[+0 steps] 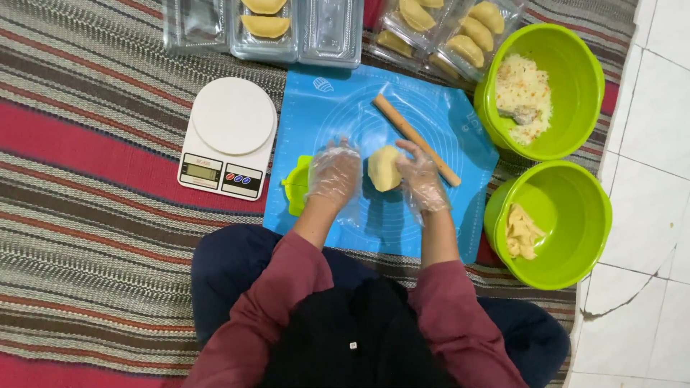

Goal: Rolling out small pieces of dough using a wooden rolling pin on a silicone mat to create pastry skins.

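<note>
From the head camera I see a pale yellow lump of dough (384, 168) lying near the middle of a blue silicone pastry mat (338, 108), which is spread over a striped red, brown and cream woven rug (86, 187). My right hand (422, 179), in a thin clear plastic glove, rests against the right side of the dough with its fingers curved loosely round it, not closed. My left hand (334, 174), gloved the same way, lies flat and spread open on the mat just left of the dough; I cannot tell whether it touches the dough.

A light wooden rolling pin (417, 139) lies slanted on the mat just beyond my right hand. A small lime-green plastic mould (295, 185) sits at the mat's left edge beside my left hand. Further left stands a white digital kitchen scale (230, 136). At the right are two lime-green plastic bowls: the far bowl (575, 65) holds a whitish shredded filling, the near bowl (575, 215) holds pale dough pieces. At the far side, clear plastic trays (330, 32) hold folded yellow pastries (266, 26).
</note>
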